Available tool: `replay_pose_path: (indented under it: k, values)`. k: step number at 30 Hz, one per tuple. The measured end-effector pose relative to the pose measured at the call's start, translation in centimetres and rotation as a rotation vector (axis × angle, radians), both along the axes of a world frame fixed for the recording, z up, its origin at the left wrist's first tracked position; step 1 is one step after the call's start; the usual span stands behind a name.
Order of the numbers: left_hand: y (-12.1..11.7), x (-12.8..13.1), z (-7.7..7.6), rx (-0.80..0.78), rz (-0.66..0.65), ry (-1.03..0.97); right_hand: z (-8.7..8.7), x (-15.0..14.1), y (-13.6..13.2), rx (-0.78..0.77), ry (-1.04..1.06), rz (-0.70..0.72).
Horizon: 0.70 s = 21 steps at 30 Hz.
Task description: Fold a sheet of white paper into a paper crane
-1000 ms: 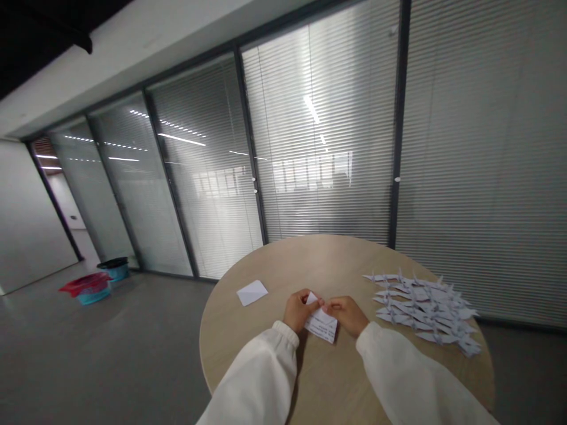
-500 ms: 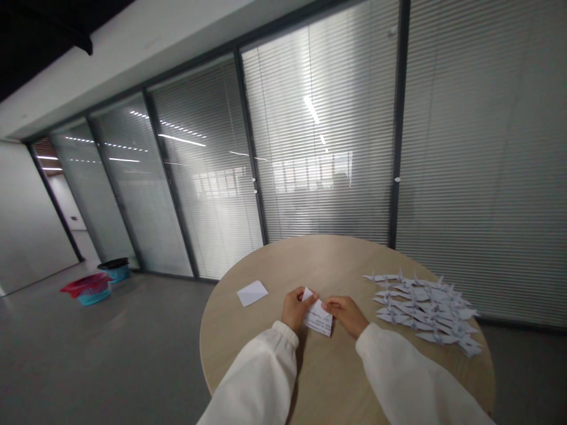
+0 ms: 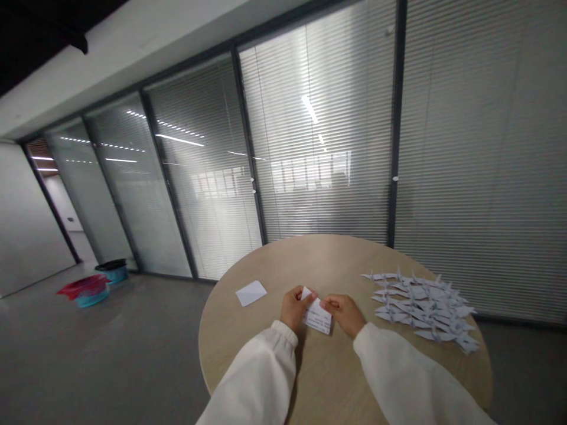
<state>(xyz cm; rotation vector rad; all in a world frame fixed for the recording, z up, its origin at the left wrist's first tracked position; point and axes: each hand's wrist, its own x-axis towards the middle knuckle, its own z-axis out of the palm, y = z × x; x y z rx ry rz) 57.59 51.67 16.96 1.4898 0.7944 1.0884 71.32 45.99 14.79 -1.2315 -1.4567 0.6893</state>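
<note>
Paper (image 3: 317, 317) is being held left of the folded cranes (image 3: 423, 306), left hand (image 3: 293, 309) and right hand (image 3: 348, 314) both pinching it between nearly closed fingers; any uneven pulling would be risking a skewed crease

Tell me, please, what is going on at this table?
A person in white sleeves is handling a printed paper over a round table. The left hand grips it, and the right hand has its fingertips at the other edge. Another white paper lies to the left, and many folded paper birds to the right.
</note>
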Motion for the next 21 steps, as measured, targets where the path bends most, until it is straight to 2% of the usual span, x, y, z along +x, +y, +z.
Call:
replay_pose_path:
  k: [5,12,16,21]
  values:
    - [0.65,-0.23,-0.40,0.039,0.058,-0.021,-0.39,0.21,0.30,-0.027,0.120,0.083]
    - [0.94,-0.27,-0.29,0.030,0.097,-0.035,-0.05,0.46,0.09,-0.044,0.197,0.069]
    - [0.71,-0.23,-0.15,0.021,0.096,-0.029,0.09,0.47,0.01,-0.051,0.170,0.044]
    - [0.72,-0.33,-0.32,0.028,0.093,-0.012,0.38,0.72,-0.03,0.015,-0.005,-0.059]
